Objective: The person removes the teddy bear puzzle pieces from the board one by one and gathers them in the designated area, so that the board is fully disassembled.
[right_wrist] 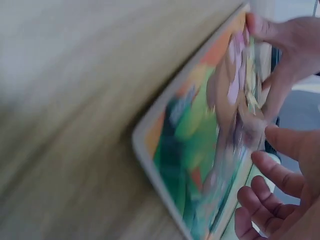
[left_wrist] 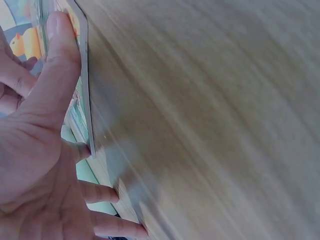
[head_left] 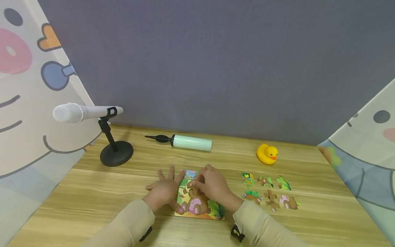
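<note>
A blurred puzzle board (right_wrist: 200,135) slants across the middle on the wooden tabletop (right_wrist: 75,100). The left hand (right_wrist: 282,45) touches its upper right edge; the right hand's fingers (right_wrist: 272,172) curl at lower right.

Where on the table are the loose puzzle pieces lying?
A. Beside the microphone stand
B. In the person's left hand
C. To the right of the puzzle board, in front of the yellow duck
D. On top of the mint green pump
C: in the head view the loose puzzle pieces lie right of the puzzle board, nearer the person than the yellow duck.
</note>
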Tool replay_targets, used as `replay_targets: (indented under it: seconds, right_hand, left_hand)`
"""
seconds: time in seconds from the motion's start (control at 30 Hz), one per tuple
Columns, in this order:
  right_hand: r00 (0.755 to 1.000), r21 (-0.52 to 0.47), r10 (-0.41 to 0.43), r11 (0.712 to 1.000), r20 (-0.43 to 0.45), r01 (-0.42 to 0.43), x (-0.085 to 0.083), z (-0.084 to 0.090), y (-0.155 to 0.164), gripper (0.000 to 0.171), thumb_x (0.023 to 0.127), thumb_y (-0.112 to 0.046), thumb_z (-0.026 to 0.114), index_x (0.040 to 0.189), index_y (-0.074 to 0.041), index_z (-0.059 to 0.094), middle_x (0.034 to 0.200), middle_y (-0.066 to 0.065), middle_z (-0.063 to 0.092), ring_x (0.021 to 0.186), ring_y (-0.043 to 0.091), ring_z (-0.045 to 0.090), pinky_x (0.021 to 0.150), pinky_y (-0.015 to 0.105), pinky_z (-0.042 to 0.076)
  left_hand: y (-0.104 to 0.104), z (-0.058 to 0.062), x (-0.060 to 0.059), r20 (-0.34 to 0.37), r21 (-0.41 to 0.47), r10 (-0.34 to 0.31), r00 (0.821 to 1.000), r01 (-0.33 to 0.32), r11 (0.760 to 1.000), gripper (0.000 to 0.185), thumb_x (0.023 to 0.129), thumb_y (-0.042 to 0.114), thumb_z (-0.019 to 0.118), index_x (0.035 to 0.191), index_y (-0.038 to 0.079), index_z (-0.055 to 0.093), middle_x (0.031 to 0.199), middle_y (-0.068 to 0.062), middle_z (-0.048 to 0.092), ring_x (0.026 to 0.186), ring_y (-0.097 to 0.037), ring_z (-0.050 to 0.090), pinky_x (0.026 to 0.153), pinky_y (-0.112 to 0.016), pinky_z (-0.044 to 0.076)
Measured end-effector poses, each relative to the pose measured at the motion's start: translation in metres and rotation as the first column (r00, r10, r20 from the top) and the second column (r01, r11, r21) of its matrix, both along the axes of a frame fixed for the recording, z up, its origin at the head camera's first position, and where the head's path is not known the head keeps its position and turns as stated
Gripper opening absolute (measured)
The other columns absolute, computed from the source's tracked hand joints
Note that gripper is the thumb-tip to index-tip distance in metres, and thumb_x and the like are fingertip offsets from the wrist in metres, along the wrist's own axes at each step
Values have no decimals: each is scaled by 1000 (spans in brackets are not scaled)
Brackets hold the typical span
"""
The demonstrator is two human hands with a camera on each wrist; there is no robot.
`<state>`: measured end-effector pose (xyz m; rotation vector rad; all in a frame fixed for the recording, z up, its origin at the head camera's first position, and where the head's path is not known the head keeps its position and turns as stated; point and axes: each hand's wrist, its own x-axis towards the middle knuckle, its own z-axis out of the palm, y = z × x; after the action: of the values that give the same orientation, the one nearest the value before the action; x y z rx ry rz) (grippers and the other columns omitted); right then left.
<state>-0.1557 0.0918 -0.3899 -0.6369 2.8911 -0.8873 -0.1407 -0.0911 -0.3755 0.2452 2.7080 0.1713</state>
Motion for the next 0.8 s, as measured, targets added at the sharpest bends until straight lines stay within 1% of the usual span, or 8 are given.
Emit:
replay_targets:
  seconds: [0.07,0.13,0.2,0.27,0.37,0.5,0.67,0.8]
  right_hand:
    - [1000,22,15,1000,-2,-15,-1,1,5,24,86,-29,83,90,-9,70,83,1,50,68,13,44,56,26,41]
    - [1000,60,31,998,-4,-31,-1,1,8,36,81,-32,87,99,-6,72,85,2,51,70,14,45,58,26,42]
    - [998,112,54,992,-20,-51,1,2,9,46,76,-36,91,105,-5,73,89,2,53,72,15,48,60,28,45]
    - [996,161,74,985,-55,-64,3,1,9,49,73,-37,92,106,-5,75,92,2,56,75,15,51,63,28,47]
    - [988,210,106,974,-117,-79,1,1,9,45,73,-35,93,102,-7,76,95,3,59,78,16,54,66,29,49]
    - [981,212,138,971,-137,-107,-3,1,12,40,74,-31,92,103,-6,78,96,5,60,79,15,53,65,27,48]
    - [981,188,168,971,-92,-149,-5,-1,14,41,78,-29,90,112,-9,79,93,2,59,77,12,51,64,25,46]
    - [985,151,160,977,-59,-150,-5,-1,15,39,78,-26,90,112,-10,79,91,0,56,76,11,48,66,26,46]
  left_hand:
    - [0,0,0,3,5,1,1000,-1,1000,134,53,53,94,162,18,24,165,-28,15,141,-67,15,78,-85,42]
    - [-1,0,0,6,10,3,1000,-3,1000,134,53,52,94,162,17,24,165,-28,14,141,-67,14,79,-85,41]
    - [-1,0,1,7,14,9,1000,-9,1000,134,53,52,94,162,17,24,165,-28,14,141,-67,14,79,-85,41]
    - [-2,0,1,6,12,9,1000,-10,1000,134,53,52,94,162,17,24,165,-28,14,141,-67,14,79,-85,41]
    - [-1,0,1,4,5,8,1000,-8,1000,135,53,53,94,162,18,24,165,-28,14,141,-67,15,79,-84,42]
    - [-1,1,1,9,-10,1,1000,-1,1000,135,53,54,93,162,18,22,165,-27,15,141,-66,15,78,-84,43]
    - [-1,0,1,13,-16,6,1000,-6,1000,135,53,55,92,163,19,22,165,-27,14,142,-66,16,79,-83,43]
    - [-1,-2,0,8,-10,9,1000,-9,1000,135,52,54,93,163,19,22,166,-26,13,142,-66,15,79,-84,42]
